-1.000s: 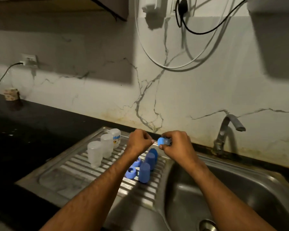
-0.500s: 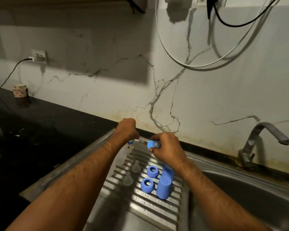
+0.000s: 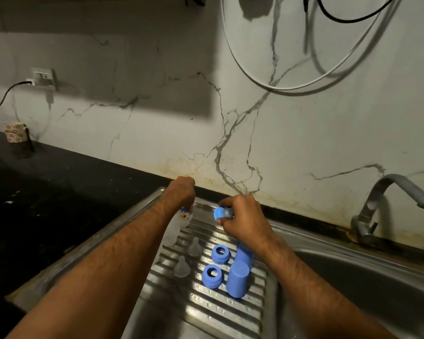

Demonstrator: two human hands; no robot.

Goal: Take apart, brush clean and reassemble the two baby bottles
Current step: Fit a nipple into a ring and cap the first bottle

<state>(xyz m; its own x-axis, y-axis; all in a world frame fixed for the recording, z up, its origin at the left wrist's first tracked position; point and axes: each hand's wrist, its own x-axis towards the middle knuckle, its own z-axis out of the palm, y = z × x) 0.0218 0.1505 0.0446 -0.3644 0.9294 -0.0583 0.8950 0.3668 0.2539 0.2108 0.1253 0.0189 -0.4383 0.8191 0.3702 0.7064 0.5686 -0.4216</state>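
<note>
Two blue collar rings (image 3: 220,253) are parked mid-drainboard (image 3: 230,311) while a blue ring (image 3: 221,213) is pinched by the right hand (image 3: 242,217), and a clear bottle (image 3: 185,216) is gripped by the left hand (image 3: 181,192) near the drainboard's back edge.

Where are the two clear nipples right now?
On the ribbed drainboard, the two clear nipples stand left of the blue rings, beside the left forearm.

Two blue rings (image 3: 216,264) sit on the ribbed metal surface (image 3: 220,311), holes up. Beside them stand two tall blue caps (image 3: 238,279), one behind the other. Two clear teats (image 3: 181,266) stand to the left. A clear bottle (image 3: 184,217) with a small picture stands farther back. Another blue ring (image 3: 220,213) is held up.
</note>
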